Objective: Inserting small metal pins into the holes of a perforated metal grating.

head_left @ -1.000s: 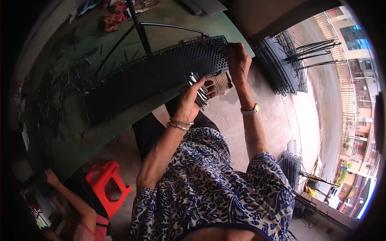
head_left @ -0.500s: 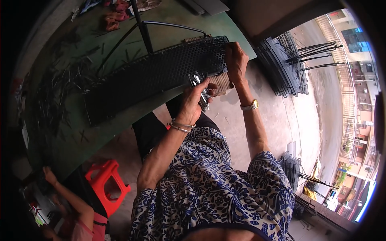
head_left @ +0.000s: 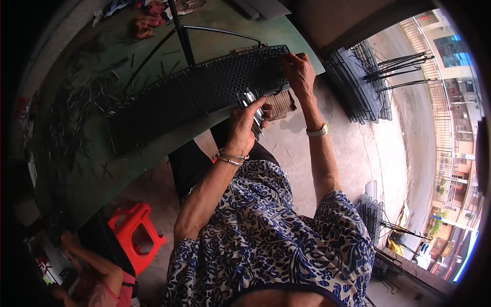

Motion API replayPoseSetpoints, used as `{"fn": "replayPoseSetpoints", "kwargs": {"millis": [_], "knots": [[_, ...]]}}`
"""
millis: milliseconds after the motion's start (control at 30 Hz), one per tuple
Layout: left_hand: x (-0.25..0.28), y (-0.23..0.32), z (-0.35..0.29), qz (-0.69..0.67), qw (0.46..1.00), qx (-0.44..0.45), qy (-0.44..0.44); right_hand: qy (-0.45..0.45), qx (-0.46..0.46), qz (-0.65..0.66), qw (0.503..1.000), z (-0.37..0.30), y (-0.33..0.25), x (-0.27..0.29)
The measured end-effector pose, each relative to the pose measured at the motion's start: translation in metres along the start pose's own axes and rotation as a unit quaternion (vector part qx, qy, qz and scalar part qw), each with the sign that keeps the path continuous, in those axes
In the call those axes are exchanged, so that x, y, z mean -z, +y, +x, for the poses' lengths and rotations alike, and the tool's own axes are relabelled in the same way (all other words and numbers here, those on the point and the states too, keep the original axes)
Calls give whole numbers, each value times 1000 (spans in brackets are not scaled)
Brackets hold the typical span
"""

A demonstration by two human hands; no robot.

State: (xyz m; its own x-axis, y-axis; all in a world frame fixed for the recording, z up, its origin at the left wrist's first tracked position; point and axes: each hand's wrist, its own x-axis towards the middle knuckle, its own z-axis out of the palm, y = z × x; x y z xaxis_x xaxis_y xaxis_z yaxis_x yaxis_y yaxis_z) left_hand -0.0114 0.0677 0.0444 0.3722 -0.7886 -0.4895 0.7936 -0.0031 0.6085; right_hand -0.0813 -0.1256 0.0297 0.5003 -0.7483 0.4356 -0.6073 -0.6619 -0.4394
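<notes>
A long black perforated metal panel [head_left: 199,87] lies on the green table, its right end close to me. My left hand [head_left: 243,129] is closed round a bundle of thin, shiny dark strips [head_left: 249,98] at the panel's near edge, thumb on top. At the panel's right end, my right hand [head_left: 300,75] has its fingers pinched together over the corner. Whatever is between those fingertips is hidden. Brown corrugated cardboard [head_left: 282,105] sticks out under the panel between my two hands.
Many loose dark strips [head_left: 76,117] litter the left of the green table [head_left: 148,153]. A black metal frame [head_left: 185,46] rises behind the panel. Stacked wire racks [head_left: 355,84] stand right, a red stool [head_left: 137,236] lower left. A co-worker's arm [head_left: 97,258] shows beyond it.
My right hand has shifted slightly left, from the panel's end edge onto its corner, and its fingers have turned inward. My left hand keeps the strips. The co-worker's arm has moved down.
</notes>
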Motion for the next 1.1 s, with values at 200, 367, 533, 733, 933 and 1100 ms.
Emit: {"fn": "replayPoseSetpoints", "kwargs": {"millis": [200,367,533,733,933,1100], "knots": [[0,0,-2,-1,1000,-18,-8,-8,31,14,999,-10,-7,1],[5,0,-1,2,999,-20,-28,-219,-131,207,944,-18,-33,41],[3,-4,-2,12,999,-29,13,-340,-28,289,894,-40,-43,56],[4,-6,-2,31,998,-50,-7,-349,-56,317,880,-42,-41,60],[2,-5,0,19,999,-41,-7,-303,-81,350,882,-45,-40,65],[14,-15,18,-31,999,-3,-9,-161,-105,289,938,-38,-31,63]]}}
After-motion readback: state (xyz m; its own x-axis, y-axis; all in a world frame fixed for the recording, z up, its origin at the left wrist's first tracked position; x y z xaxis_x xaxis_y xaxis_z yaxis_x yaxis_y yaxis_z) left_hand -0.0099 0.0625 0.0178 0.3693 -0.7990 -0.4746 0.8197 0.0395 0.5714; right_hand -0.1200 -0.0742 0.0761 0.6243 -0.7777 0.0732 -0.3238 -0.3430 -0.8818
